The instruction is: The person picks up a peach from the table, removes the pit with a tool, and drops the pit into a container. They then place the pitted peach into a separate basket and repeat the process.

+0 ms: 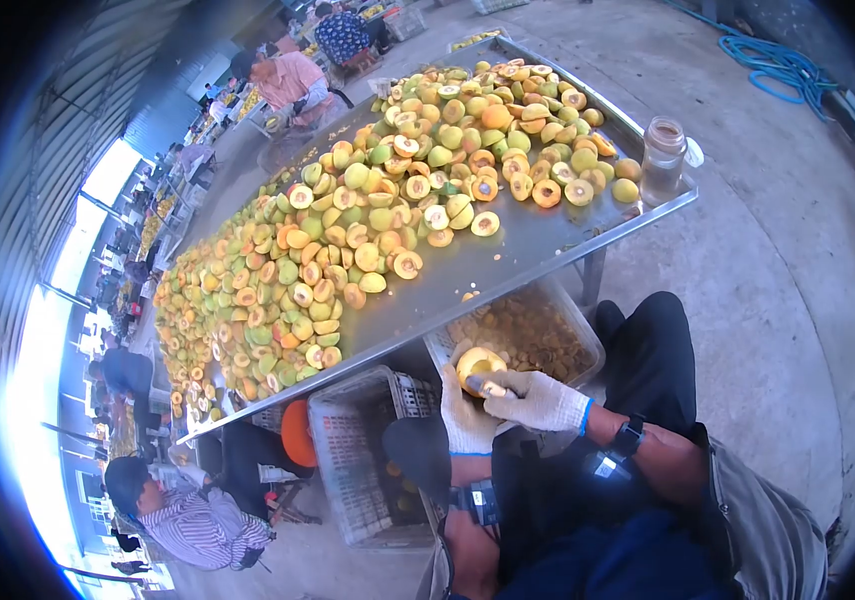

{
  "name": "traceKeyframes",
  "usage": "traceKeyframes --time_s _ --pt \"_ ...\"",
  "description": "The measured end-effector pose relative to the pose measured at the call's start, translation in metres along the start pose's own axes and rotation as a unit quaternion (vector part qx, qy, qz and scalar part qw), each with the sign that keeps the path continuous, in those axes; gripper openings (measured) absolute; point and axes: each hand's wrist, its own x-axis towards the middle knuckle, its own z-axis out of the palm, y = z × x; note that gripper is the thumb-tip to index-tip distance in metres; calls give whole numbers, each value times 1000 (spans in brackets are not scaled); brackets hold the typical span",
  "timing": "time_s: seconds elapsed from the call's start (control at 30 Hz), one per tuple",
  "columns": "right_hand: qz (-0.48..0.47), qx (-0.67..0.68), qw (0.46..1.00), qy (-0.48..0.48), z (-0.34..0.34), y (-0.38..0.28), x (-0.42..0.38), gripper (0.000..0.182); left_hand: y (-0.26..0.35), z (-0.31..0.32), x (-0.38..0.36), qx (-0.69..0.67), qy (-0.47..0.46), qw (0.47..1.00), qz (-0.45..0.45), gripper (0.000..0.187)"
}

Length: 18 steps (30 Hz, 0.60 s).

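My left hand (466, 412), in a white knit glove, is closed round a yellow fruit half (481, 369) with its cut side up. My right hand (540, 400), gloved too, is closed at the fruit, holding a small tool whose tip is at the cut face; the tool is mostly hidden by the fingers. Both hands are above the near edge of a crate (588, 345) holding many brown pits. Beyond them is a metal table (428, 310) heaped with halved yellow, green and orange fruit (348, 220).
A clear jar (663, 160) stands at the table's right corner. Below the table sits a grey crate (353, 480) with some fruit, beside an orange object (297, 434). A person in stripes (203, 525) sits at lower left; others work further back. A blue hose (773, 65) lies upper right.
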Motion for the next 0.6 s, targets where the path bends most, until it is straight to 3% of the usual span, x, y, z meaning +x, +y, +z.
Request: traceKeyframes --time_s 0.07,0.17,0.27,0.33,0.4,0.47,0.53,0.6 --pt "5 19 999 36 -1 17 4 51 -3 -6 1 9 0 1000 19 57" --pt "96 98 990 -12 -14 -9 -3 55 -6 -9 1 25 18 999 17 58" --pt "144 88 985 -44 -11 -11 0 55 -6 6 -3 19 28 999 5 59" --pt "138 44 989 -37 -10 10 8 55 -10 4 -1 5 31 999 12 59" --pt "-6 -13 999 35 -8 23 18 56 -12 -1 0 79 31 995 54 59" --pt "43 -14 999 6 -15 12 13 57 -11 -6 0 73 30 995 56 61" --pt "188 119 974 -46 -22 -17 0 55 -10 2 1 140 47 985 91 56" --pt "147 58 987 -36 -19 -12 4 53 -7 2 3 112 44 989 84 60"
